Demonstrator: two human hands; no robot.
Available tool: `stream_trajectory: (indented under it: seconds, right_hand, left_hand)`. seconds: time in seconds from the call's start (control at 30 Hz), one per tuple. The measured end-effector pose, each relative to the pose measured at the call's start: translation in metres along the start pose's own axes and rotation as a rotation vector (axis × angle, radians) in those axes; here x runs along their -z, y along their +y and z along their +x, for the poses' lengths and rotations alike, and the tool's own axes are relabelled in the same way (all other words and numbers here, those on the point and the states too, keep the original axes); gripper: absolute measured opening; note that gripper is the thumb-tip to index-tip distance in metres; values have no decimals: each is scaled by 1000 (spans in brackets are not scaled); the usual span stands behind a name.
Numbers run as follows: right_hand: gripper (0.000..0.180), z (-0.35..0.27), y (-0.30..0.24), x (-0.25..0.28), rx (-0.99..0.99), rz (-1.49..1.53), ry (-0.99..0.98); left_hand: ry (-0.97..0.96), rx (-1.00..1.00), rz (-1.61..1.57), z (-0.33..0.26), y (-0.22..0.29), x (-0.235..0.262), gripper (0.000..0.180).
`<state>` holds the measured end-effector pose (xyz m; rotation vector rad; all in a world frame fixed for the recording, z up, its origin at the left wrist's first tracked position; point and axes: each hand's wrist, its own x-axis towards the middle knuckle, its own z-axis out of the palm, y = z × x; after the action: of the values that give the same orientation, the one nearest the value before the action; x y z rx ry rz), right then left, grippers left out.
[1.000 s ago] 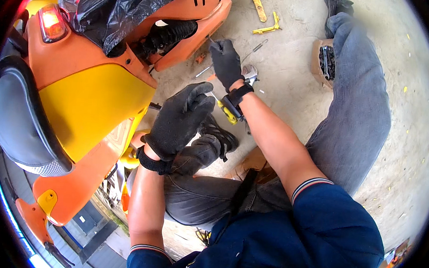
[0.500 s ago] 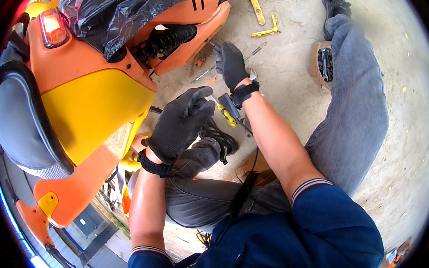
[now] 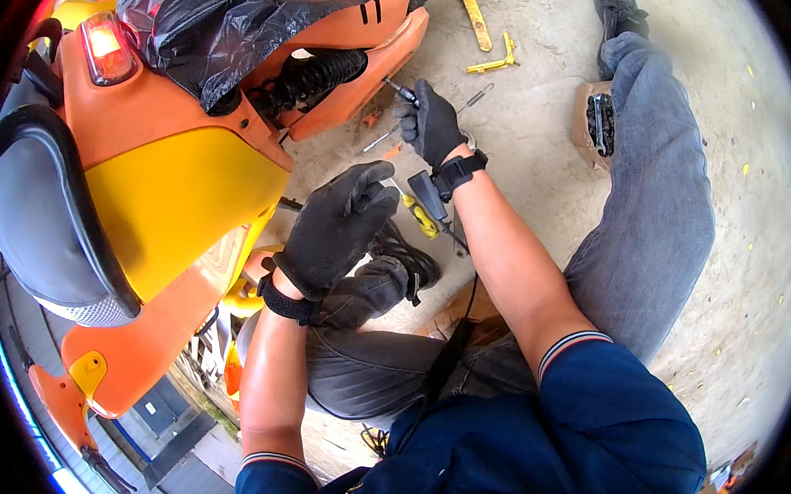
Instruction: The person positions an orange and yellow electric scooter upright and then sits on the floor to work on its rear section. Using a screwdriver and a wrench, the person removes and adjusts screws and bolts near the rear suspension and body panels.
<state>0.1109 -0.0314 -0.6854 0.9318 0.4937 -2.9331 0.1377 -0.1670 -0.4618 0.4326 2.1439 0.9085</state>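
Nearest, your navy short-sleeved shirt [image 3: 546,443] fills the lower edge, with your grey jeans [image 3: 380,367] bent beyond it. Your left hand [image 3: 332,230], in a black knit glove, is raised with its fingers part-curled. A screwdriver with a yellow-and-black handle [image 3: 420,217] is just beside it, its thin shaft reaching toward the fingertips; you cannot tell from here whether they grip it, since the palm is turned away.

Farther out, your right hand [image 3: 436,128], also in a black glove, is closed around a slim dark tool with metal parts [image 3: 402,91]. The fist hides most of it, so its kind is hard to make out. Its exposed end points at the edge of an orange plastic body panel [image 3: 349,101]; whether it touches is unclear.

Behind that edge, a black coil spring [image 3: 319,80] is partly covered by the bodywork. A crinkled black plastic bag [image 3: 224,23] drapes above, cut off at the top. To the right, your leg covers part of a small brown cardboard box [image 3: 583,123]. Farthest, a flat yellow bar [image 3: 475,20] lies on the concrete.
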Motion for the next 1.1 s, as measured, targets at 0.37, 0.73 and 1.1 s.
stream_trajectory:
  seconds: [0.37, 0.73, 1.1]
  right_hand:
    - [16, 11, -6, 23, 53, 340, -23]
    - [30, 14, 23, -16, 7, -201, 39]
    - [21, 32, 41, -15, -79, 141, -378]
  left_hand:
    - [-2, 5, 10, 1, 0, 2, 35]
    - [12, 44, -47, -1, -6, 2, 34]
    - [-2, 5, 18, 1, 2, 2, 31]
